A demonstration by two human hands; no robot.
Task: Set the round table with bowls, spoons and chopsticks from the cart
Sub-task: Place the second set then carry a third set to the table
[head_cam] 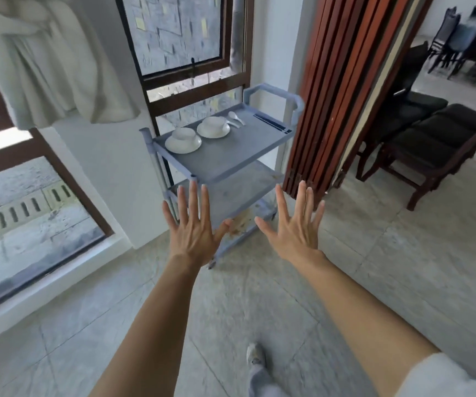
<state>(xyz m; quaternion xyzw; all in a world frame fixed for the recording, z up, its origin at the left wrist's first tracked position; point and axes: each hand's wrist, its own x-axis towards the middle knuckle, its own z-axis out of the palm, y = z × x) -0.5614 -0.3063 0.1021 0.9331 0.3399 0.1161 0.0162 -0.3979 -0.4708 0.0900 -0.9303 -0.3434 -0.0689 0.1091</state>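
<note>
Two bowls (183, 134), spoons (235, 118) and chopsticks (272, 123) sit on the cart (231, 159) ahead of the left hand (193, 224) and right hand (294, 227) — both spread wide and empty, probably held out ready to begin collecting.

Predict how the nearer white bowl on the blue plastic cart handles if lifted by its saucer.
Probably rigid and brittle: the white glazed bowl looks ceramic. It seems loose on the round white saucer, so it may slide if that tilts. Glossy surface, likely slippery.
</note>
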